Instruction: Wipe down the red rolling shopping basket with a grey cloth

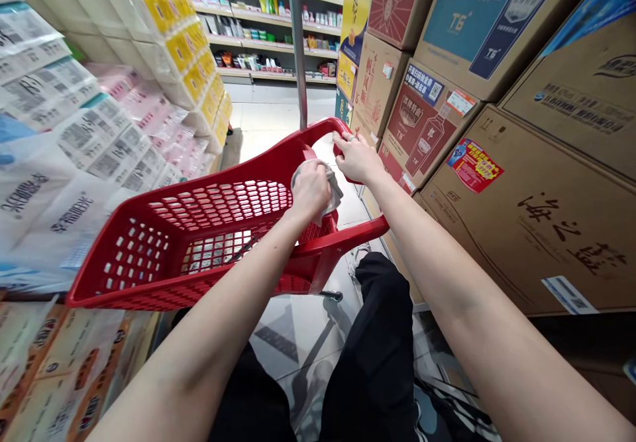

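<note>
A red plastic shopping cart point(186, 187) stands at an angle in front of me, its perforated basket reaching toward the left. My left hand point(312, 191) is closed around a light grey cloth point(334, 195) and presses it near the handle end of the basket. Bunched folds of the cloth stick out beyond the fingers. My right hand point(358, 155) grips the far part of the cart's looped handle, with fingers curled over the red bar. A ring shows on one finger. The basket's near side is partly covered by my left forearm.
Stacked cardboard cartons point(527, 210) line the right side closely. Piled tissue packs point(183, 64) rise on the left, with more packages point(59, 369) low at the near left. A metal pole point(299, 51) stands beyond the cart, before stocked shelves point(268, 24). Pale floor tiles point(263, 117) run between.
</note>
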A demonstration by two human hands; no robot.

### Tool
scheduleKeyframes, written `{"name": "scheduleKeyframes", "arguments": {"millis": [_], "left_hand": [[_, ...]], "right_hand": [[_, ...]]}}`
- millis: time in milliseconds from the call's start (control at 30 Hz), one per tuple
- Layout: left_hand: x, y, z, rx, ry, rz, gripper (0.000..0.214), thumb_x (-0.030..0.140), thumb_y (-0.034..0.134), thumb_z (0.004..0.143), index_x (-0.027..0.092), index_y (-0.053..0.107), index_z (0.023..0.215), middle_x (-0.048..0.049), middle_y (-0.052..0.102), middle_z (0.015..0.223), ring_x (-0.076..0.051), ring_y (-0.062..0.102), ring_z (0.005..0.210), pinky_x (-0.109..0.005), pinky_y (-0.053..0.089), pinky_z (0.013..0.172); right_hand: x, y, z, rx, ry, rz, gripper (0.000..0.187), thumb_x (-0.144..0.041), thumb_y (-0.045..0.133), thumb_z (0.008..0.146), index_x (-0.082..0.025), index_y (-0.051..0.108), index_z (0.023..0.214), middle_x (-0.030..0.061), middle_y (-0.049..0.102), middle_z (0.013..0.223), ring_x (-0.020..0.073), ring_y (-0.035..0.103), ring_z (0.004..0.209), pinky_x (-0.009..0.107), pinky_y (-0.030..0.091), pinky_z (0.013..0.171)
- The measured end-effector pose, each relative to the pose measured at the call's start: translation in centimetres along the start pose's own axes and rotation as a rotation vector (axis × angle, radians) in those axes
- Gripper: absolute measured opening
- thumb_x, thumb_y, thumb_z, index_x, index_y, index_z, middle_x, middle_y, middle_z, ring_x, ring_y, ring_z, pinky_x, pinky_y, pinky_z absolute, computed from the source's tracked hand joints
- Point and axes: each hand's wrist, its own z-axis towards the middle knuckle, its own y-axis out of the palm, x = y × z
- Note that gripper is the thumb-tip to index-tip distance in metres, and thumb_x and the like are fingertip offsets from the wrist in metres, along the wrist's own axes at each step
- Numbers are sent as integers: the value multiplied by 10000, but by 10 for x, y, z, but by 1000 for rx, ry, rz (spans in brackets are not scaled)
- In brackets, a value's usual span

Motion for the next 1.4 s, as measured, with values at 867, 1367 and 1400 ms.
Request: {"name": "scheduleKeyframes", "arguments": {"millis": [867, 1367, 1400], "left_hand": [[-44, 35, 111, -179, -120, 138, 567, 275, 344, 893, -22, 538, 1336, -198, 343, 1554, -302, 190, 1495, -398, 129, 1234], [-7, 4, -22, -219, 243, -166, 523, 241, 324, 913, 74, 548, 1354, -152, 454, 1508, -267, 271, 1481, -514, 247, 1207], [-5, -1, -30, -242, 265, -200, 511, 241, 332, 915, 92, 559, 1348, -142, 459, 1506, -260, 271, 1482, -507, 261, 1205]], "right_hand": [[9, 10, 22, -3, -25, 23, 567, -349, 358, 929, -242, 377, 1485, 100, 302, 1592, 425, 234, 1437, 779, 244, 1047], [6, 1, 9, 59, 4, 25, 524, -305, 407, 921, -242, 472, 1438, 94, 399, 1544, 387, 357, 1365, 677, 345, 1056], [6, 0, 7, 59, 6, 23, 529, -309, 405, 923, -241, 467, 1444, 94, 397, 1547, 383, 361, 1363, 675, 345, 1057]]}}
